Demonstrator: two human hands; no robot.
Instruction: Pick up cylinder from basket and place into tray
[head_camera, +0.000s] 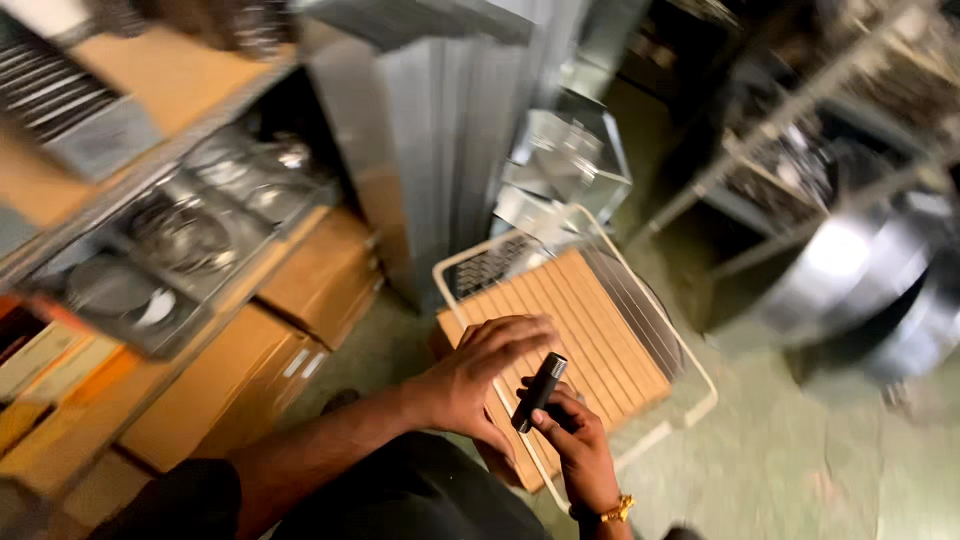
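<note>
Right hand (575, 440) pinching a dark cylinder (540, 392), long axis tilted up-right above the slatted wooden board (590, 320); left hand (490, 370) curled, fingertips beside it.

Count, head view, frame blurred.

Hands: 2, left hand (480, 385) and right hand (572, 440).
Dark cylindrical tool (540, 392): 1.
Gold wristband (612, 512): 1.
Slatted wooden panel (570, 335): 1.
White wire basket (690, 385): 1.
Brown cardboard boxes on the floor at left: at least 2, upper box (320, 275) and lower box (225, 385).
Round metal pieces on the shelf (180, 235): several; exact number unreadable.
Upright sheet-metal ducts (440, 130): number unreadable.
</note>
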